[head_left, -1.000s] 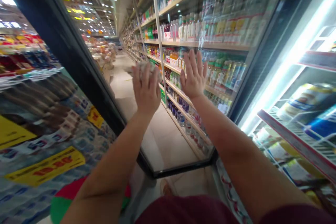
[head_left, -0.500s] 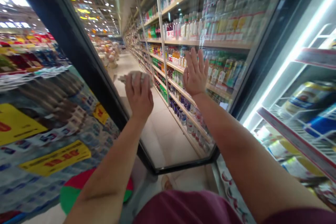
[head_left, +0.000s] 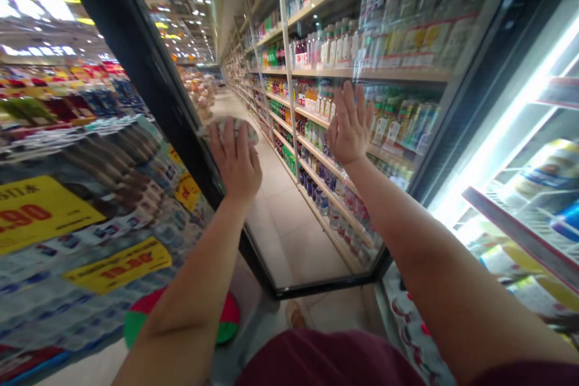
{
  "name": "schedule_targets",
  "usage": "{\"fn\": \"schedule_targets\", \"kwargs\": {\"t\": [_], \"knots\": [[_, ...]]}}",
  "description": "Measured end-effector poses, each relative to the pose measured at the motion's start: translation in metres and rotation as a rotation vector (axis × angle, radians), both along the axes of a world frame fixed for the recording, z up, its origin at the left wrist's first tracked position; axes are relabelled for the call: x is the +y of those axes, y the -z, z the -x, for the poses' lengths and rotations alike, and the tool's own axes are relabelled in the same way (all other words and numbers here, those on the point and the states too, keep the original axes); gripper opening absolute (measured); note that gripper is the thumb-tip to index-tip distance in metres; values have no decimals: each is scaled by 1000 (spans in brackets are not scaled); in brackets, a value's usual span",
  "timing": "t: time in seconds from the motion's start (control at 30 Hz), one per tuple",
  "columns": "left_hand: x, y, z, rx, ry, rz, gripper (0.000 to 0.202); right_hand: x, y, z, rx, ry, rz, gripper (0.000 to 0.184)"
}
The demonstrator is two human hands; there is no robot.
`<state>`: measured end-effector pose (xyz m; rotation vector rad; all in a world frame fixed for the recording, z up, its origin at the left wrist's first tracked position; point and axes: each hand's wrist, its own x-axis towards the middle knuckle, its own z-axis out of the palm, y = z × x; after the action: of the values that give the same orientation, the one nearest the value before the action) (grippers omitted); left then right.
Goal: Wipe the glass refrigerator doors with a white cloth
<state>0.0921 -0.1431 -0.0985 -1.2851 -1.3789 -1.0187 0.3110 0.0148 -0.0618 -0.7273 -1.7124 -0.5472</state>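
A glass door with a black frame stands open in front of me. My left hand presses a crumpled, pale cloth to the pane, close to the frame's left side. Its fingers lie over the cloth and hide much of it. Flat against the glass further right is my right hand, fingers spread and nothing in it. Bottles on shelves show through the pane behind both hands.
On the right, a lit cooler has a shelf edge with drinks behind it. Packs of bottles are stacked at left under a yellow price sign. A round red-and-green object sits low beside my left forearm.
My left hand and the cloth have slid left across the glass toward the door frame. My right hand stays flat on the pane. The view has shifted slightly left.
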Motion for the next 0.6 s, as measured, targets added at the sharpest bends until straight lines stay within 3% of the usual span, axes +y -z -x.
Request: {"fn": "schedule_targets", "kwargs": {"t": [0.17,0.23,0.3,0.43,0.5,0.53,0.6], "knots": [[-8,111,-27,75,12,125,44,-2,0,0,5,12,9,57],[-8,128,-28,122,23,147,44,-1,1,0,24,14,-9,58],[-5,113,-24,156,37,128,45,-1,1,0,39,12,-14,59],[7,28,-17,128,30,34,52,-2,2,0,34,6,-13,59],[12,-2,-21,65,40,10,52,-3,2,1,35,9,-11,59],[13,-6,-26,43,57,5,52,-4,2,1,40,4,-11,59],[13,5,-35,34,98,33,51,-5,2,0,52,-18,-8,59]]}}
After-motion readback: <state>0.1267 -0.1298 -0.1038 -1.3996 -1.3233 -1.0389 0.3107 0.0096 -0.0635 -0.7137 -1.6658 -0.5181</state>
